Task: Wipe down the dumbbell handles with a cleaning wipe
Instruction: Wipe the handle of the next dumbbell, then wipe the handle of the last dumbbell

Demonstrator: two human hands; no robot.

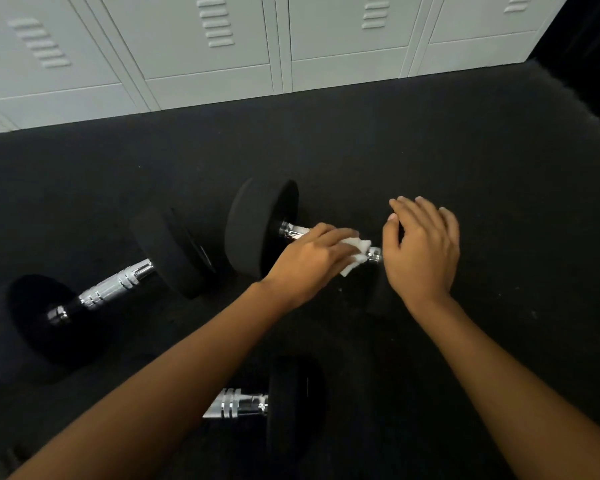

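Head view: left hand [312, 258] grips a crumpled white wipe [355, 252] on the chrome handle [291, 233] of the middle dumbbell [260, 226], which lies on the black floor [465, 150]. Right hand [421, 247], fingers relaxed and spread, sits at its right end. A second dumbbell [118, 282] lies to the left and a third dumbbell [243, 403] nearer. Open floor reaches the lockers [205, 46].

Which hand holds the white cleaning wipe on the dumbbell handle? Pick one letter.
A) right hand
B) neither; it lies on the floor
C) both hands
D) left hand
D: the left hand grips the white cleaning wipe against the chrome dumbbell handle, while the right hand, fingers relaxed, holds no wipe.
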